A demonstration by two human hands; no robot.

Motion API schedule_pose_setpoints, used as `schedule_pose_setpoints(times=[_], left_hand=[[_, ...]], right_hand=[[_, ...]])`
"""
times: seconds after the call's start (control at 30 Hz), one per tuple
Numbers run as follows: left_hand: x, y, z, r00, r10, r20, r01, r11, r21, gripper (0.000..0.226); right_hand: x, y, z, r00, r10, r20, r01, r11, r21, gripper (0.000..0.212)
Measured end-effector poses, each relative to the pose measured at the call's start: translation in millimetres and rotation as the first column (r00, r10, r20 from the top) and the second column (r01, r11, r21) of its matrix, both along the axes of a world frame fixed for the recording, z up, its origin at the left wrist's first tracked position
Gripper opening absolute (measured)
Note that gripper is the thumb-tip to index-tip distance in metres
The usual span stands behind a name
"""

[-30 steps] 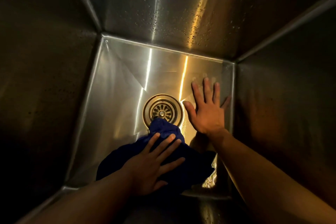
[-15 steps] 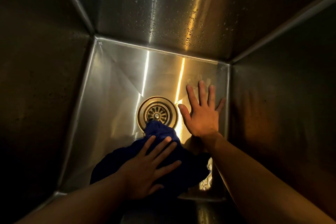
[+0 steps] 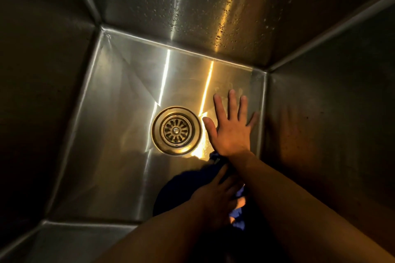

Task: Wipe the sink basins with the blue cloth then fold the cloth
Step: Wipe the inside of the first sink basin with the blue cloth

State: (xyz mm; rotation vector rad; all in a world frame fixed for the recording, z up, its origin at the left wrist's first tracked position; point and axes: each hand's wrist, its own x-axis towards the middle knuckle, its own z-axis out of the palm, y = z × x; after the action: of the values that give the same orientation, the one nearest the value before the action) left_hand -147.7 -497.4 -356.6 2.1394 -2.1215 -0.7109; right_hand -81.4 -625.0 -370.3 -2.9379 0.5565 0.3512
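The soft dark blue cloth (image 3: 181,190) lies bunched on the stainless steel sink basin floor (image 3: 119,134) by the near wall (image 3: 81,241), under the left hand's (image 3: 213,198) flat, blurred fingers. Limp and probably damp, it should gather best from an edge. The right hand (image 3: 232,132) stays splayed beside the round metal drain strainer (image 3: 176,130), which the cloth, now drawn back, no longer touches.

This looks like a wash station in a commercial kitchen or utility room: the view drops straight into a deep, square-cornered stainless-steel basin (image 3: 119,113) with tall flat walls and welded seams. A round slotted drain strainer (image 3: 176,130) sits in its floor, and water droplets (image 3: 220,36) speckle the back wall (image 3: 149,6).
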Motion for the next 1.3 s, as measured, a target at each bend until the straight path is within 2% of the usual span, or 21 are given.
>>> schedule_pose_setpoints(times=[0.2, 0.3, 0.5, 0.67, 0.83, 0.9, 0.97, 1.1, 1.3], left_hand=[[-1.7, 0.5, -3.6, 1.000, -0.020, -0.007, 0.021, 0.999, 0.030, 0.061], [0.2, -0.8, -0.8, 0.998, -0.022, -0.056, 0.024, 0.999, 0.027, 0.062], [5.5, -1.1, 10.0, 0.999, -0.025, -0.028, 0.027, 0.996, 0.079, 0.062], [13.5, 14.1, 14.9, 0.998, -0.025, 0.061, 0.018, 0.994, 0.108, 0.062], [34.9, 49.1, 9.6, 1.000, -0.020, 0.003, 0.020, 1.000, 0.009, 0.064], [47.2, 68.7, 9.6, 1.000, -0.025, -0.015, 0.025, 0.999, 0.021, 0.066], [58.8, 88.9, 11.5, 0.999, -0.026, -0.040, 0.029, 0.997, 0.072, 0.067], [79.2, 117.3, 24.7, 0.998, -0.056, 0.023, 0.050, 0.972, 0.229, 0.071], [104.6, 164.5, 36.1, 0.988, -0.050, 0.143, -0.033, 0.850, 0.525, 0.083]], right_hand=[[-0.7, 0.0, -4.3, 1.000, -0.002, 0.027, 0.002, 1.000, -0.003, 0.064], [0.0, -1.4, -4.2, 1.000, 0.001, 0.014, -0.001, 1.000, -0.012, 0.064], [1.3, -2.6, 0.5, 1.000, 0.011, -0.008, -0.011, 1.000, 0.015, 0.064], [2.3, -3.6, 3.5, 0.999, 0.017, -0.036, -0.016, 0.999, 0.034, 0.064], [3.1, -3.9, 2.7, 0.999, 0.018, -0.045, -0.016, 0.999, 0.035, 0.064], [2.7, -3.5, 2.9, 0.999, 0.015, -0.043, -0.013, 0.999, 0.029, 0.064], [2.6, -3.7, 3.9, 0.999, 0.014, -0.048, -0.013, 0.999, 0.036, 0.065], [3.3, -5.2, 6.5, 0.998, 0.019, -0.065, -0.015, 0.998, 0.063, 0.065], [5.3, -8.7, 8.8, 0.993, 0.032, -0.117, -0.018, 0.993, 0.117, 0.066]])
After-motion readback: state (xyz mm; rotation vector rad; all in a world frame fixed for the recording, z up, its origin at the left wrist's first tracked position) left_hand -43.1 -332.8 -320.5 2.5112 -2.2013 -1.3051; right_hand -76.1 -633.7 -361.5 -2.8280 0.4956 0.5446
